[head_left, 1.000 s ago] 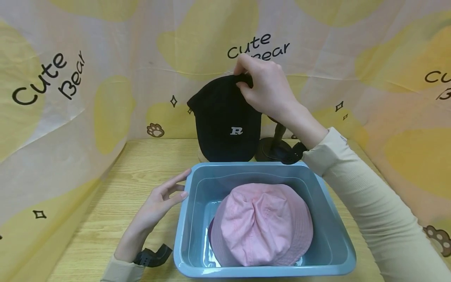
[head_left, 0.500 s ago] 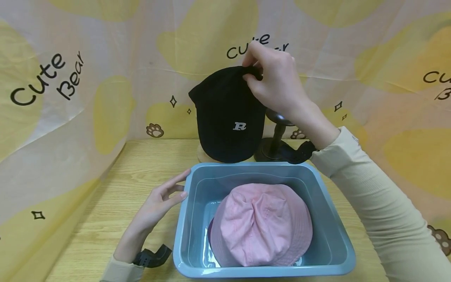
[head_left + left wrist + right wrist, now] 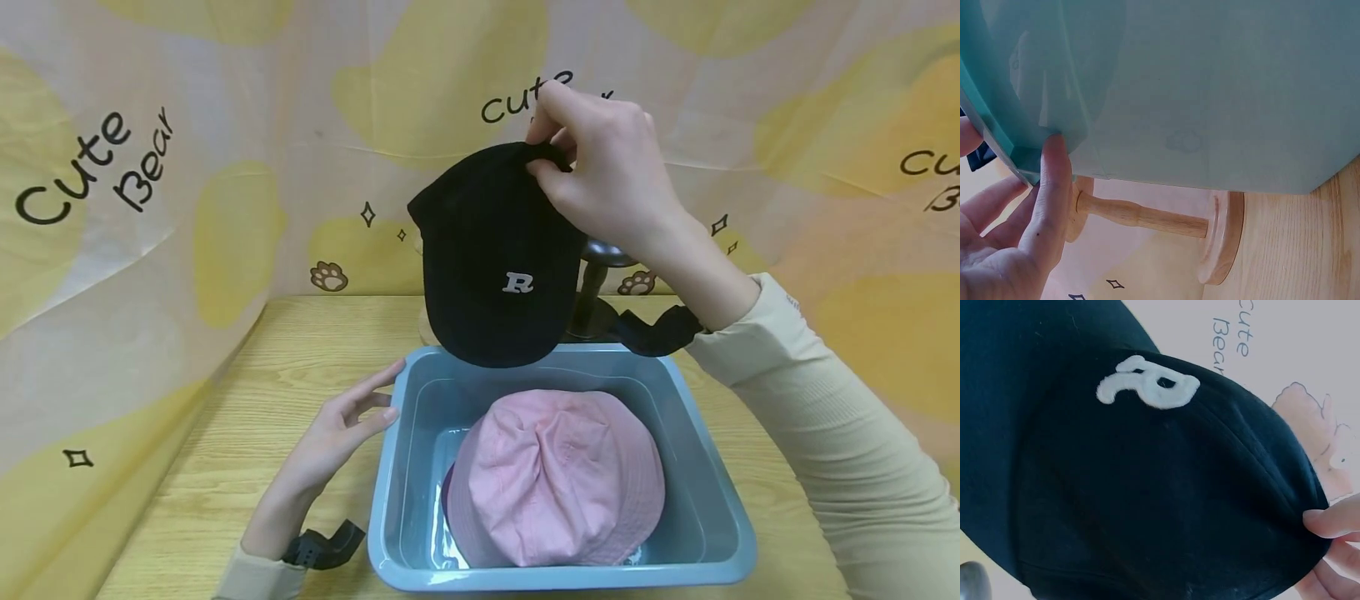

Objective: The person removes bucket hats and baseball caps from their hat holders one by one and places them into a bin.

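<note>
My right hand (image 3: 607,167) pinches the crown of a black baseball cap (image 3: 487,250) between thumb and fingers. The cap hangs brim down, its white letter R facing me, and the lower brim overlaps the far rim of a light blue plastic basin (image 3: 390,483). In the right wrist view, the thumb presses into the cap's black cloth (image 3: 1166,487). A pink bucket hat (image 3: 555,475) lies crown up in the basin, with a sliver of something purple (image 3: 447,492) showing under its left side. My left hand (image 3: 337,433) touches the basin's far left corner, fingers fairly straight.
Behind the basin stands a dark hat stand (image 3: 592,292), partly covered by the cap and right wrist. A light wooden stand (image 3: 1141,215) shows in the left wrist view. Wood-grain tabletop (image 3: 300,350) lies to the left, and a printed cloth (image 3: 360,83) hangs behind.
The black cap, held in my right hand, has shifted right and toward me, and its brim now overlaps the basin's far rim. The left hand and pink hat have stayed put.
</note>
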`<state>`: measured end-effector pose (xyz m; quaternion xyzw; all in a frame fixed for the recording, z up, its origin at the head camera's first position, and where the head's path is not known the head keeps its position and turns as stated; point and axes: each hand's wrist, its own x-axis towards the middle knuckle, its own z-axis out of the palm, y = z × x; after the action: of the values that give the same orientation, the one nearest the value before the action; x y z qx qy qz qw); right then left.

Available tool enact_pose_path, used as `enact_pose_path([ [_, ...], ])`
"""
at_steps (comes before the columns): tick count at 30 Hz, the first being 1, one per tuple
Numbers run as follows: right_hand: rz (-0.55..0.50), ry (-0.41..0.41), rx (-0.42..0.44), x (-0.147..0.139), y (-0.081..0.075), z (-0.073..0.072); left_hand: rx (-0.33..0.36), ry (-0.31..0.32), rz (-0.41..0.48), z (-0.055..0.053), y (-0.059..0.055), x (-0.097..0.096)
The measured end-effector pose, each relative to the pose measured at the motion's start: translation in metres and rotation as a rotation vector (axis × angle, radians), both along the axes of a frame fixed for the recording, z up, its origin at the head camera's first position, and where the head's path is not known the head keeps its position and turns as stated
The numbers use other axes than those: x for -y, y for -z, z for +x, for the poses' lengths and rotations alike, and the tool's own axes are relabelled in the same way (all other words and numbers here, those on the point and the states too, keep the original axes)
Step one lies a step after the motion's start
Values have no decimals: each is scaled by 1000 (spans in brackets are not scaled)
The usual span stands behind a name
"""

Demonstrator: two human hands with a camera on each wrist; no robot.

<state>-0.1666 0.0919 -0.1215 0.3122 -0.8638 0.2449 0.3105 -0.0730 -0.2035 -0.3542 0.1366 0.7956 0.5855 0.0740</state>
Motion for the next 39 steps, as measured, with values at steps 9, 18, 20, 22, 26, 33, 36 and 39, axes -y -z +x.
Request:
enact_pose_path([
  [9,-155,-53,307,-9,-8,-5,4,-22,-7,-4,1,1],
  [18,-244,-108,514,-15,-8,-11,4,-45,-19,-6,1,1],
  [20,-266,-134,551,-16,-8,-12,9,-46,-16,-7,1,1],
  [22,-282,-151,579,-18,-7,-12,10,-46,-12,-8,1,0],
  [26,-283,-147,628,-21,-4,-11,11,-41,-1,-9,0,-1],
  [33,-303,-145,720,-25,4,-2,4,-43,-5,-10,1,-2],
  [36,-296,-155,725,-26,5,3,4,-44,-7,-9,1,-2],
  [39,-283,-177,723,-26,4,10,5,-47,-8,-9,1,-2],
])
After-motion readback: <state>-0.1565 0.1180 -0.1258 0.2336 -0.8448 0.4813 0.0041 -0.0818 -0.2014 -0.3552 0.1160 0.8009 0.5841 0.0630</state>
